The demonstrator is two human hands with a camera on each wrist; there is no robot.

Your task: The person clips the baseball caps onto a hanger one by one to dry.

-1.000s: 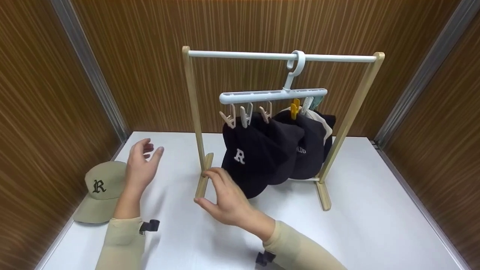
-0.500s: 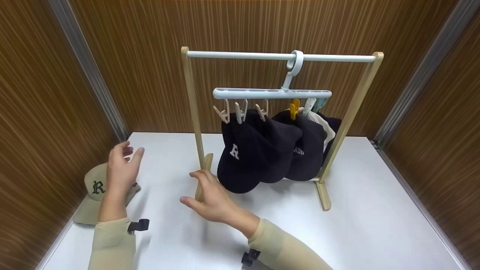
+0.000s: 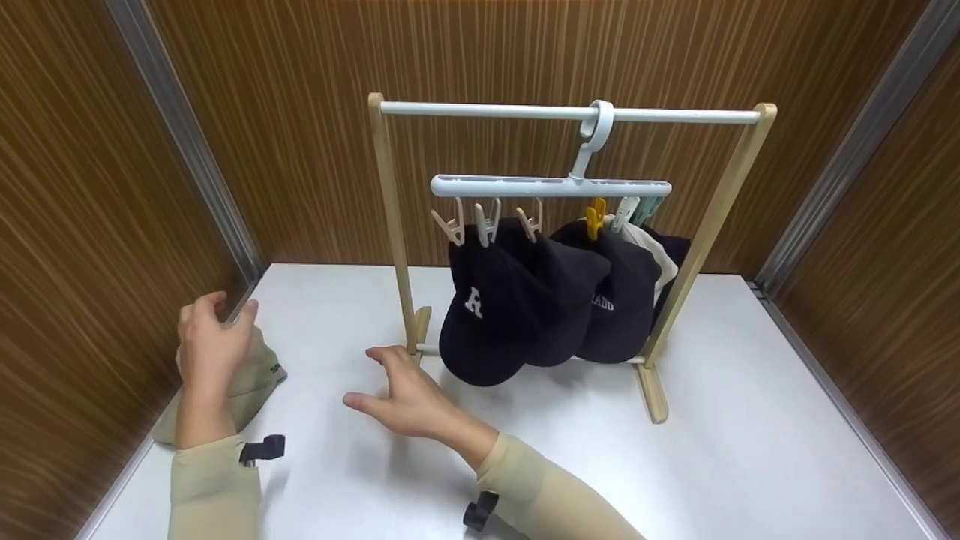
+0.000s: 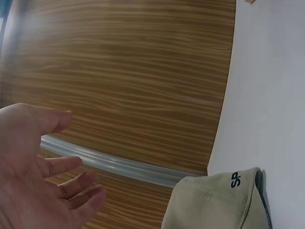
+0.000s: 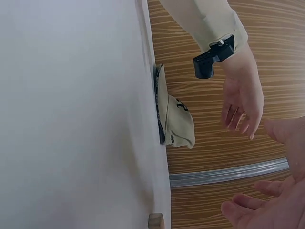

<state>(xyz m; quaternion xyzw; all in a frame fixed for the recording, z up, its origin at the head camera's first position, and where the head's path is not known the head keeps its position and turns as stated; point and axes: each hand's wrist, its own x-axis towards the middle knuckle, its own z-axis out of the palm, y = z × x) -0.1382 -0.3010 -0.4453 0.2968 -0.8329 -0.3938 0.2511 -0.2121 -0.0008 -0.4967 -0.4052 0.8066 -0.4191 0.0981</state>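
A khaki baseball cap (image 3: 251, 382) lies on the white table at the left, beside the wood-grain wall. My left hand (image 3: 212, 346) is held above this cap, fingers relaxed and holding nothing, hiding its front in the head view. In the left wrist view the cap (image 4: 214, 202) appears below and apart from the fingers. My right hand (image 3: 412, 397) hovers over the table in front of the rack's left foot, thumb and fingers spread, holding nothing. Just right of it hangs a dark cap (image 3: 487, 322) with a white letter R, clipped to a pale blue hanger (image 3: 510, 186).
A wooden rack (image 3: 390, 225) with a white top rail (image 3: 487, 110) carries the hanger by its hook. Several pegs, one a yellow peg (image 3: 595, 219), hold more caps, among them a dark cap (image 3: 622, 315) with white lettering. Wood-grain walls enclose the table (image 3: 750, 420).
My left hand has moved left and slightly down, over the khaki cap. The right hand has drawn left, away from the hanging caps. The hanger has swung slightly.
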